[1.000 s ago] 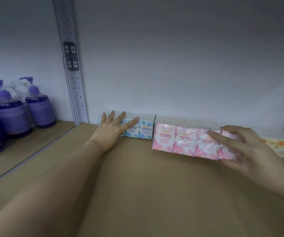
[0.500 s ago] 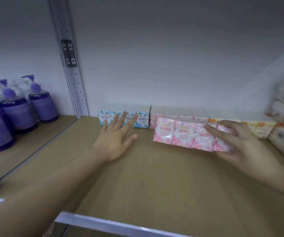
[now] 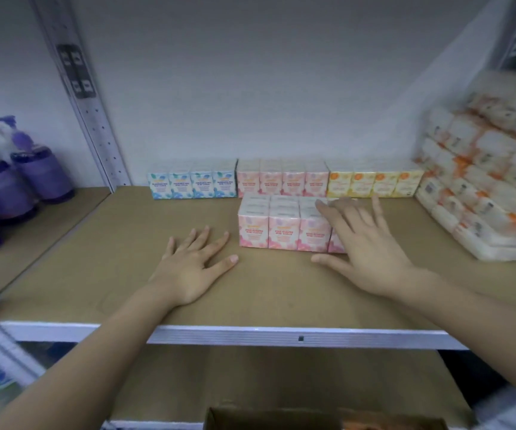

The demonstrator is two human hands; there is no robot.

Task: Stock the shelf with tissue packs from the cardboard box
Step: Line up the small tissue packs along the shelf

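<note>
Head view: right hand lies spread over the right end of the pink tissue pack, fingers straight across its top and front, thumb on the shelf — looks like squaring or nudging it into line, not gripping. Left hand is flat on the shelf board just left of that pack, fingers wide, holding nothing; likely a brace while leaning in. Pack sits in front of the back row, directly ahead of the pink back-row pack, so colours stay in columns. Beyond the left hand's fingertips — blue pack; beyond the right hand, yellow pack, all against the wall. Far right of the right hand, stacked orange-printed tissue bundles, blurred. Far left, purple pump bottles on the neighbouring bay. Cardboard box below both wrists, only its top edge visible; contents unclear, an orange patch inside.
</note>
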